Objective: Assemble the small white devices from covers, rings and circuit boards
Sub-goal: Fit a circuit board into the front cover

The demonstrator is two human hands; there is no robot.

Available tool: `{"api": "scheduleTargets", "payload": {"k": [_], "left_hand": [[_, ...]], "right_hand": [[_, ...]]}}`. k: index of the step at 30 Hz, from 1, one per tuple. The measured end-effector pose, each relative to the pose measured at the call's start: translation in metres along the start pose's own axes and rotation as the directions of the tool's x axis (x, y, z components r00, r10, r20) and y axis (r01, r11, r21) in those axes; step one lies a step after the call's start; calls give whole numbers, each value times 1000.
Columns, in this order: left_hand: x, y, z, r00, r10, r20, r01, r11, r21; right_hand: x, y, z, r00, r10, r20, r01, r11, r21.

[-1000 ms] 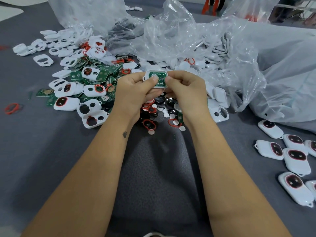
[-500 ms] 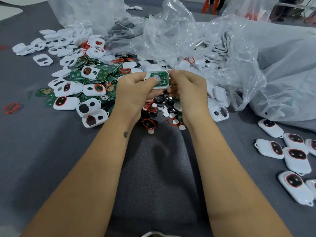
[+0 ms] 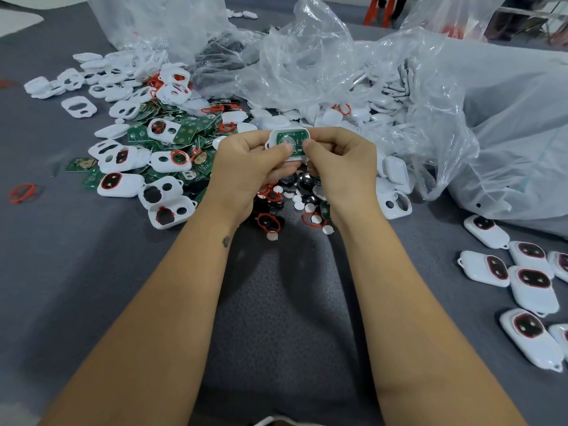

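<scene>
Hands [image 3: 246, 167] (both) grip cover [image 3: 288, 144].

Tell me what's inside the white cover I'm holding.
A green circuit board sits inside the white cover, with a round silvery part at its middle. Both thumbs press on the board, hiding its lower part; whether a ring lies underneath cannot be seen.

Cover [image 3: 288, 143] underside hidden; board print unreadable.

So the shell [image 3: 289, 142] I'm holding is white with a green board [image 3: 291, 139] inside. Table cloth [image 3: 76, 272] is plain grey. Loose rings [image 3: 24, 192] are red, bags [image 3: 307, 56] clear, and the finished ones [image 3: 533, 290] are white with red-rimmed black windows.
</scene>
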State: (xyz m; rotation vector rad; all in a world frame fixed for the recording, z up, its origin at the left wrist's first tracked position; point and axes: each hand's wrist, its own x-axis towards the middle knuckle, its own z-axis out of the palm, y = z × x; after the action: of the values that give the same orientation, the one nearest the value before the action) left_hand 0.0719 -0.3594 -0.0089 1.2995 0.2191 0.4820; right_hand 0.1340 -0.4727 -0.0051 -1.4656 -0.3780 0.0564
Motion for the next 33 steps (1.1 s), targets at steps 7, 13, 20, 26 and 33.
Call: {"api": "scheduleTargets", "payload": {"k": [7, 13, 20, 26, 33], "left_hand": [[-1, -2, -1, 999, 33, -27, -33, 999, 22], [-1, -3, 0, 999, 29, -35, -28, 999, 42], [0, -1, 0, 1000, -25, 17, 24, 999, 20], [0, -1, 1, 999, -5, -42, 7, 998, 55], [0, -4, 2, 998, 29, -50, -25, 995, 93]], "right_hand": [[-1, -2, 0, 1000, 12, -1, -12, 1000, 1], [-1, -3, 0, 998, 63, 11, -64, 995, 78], [2, -4, -2, 995, 101, 20, -103, 974, 204], [0, -3, -1, 992, 123, 17, -124, 981, 149], [1, 0, -1, 998, 62, 4, -62, 998, 33]]}}
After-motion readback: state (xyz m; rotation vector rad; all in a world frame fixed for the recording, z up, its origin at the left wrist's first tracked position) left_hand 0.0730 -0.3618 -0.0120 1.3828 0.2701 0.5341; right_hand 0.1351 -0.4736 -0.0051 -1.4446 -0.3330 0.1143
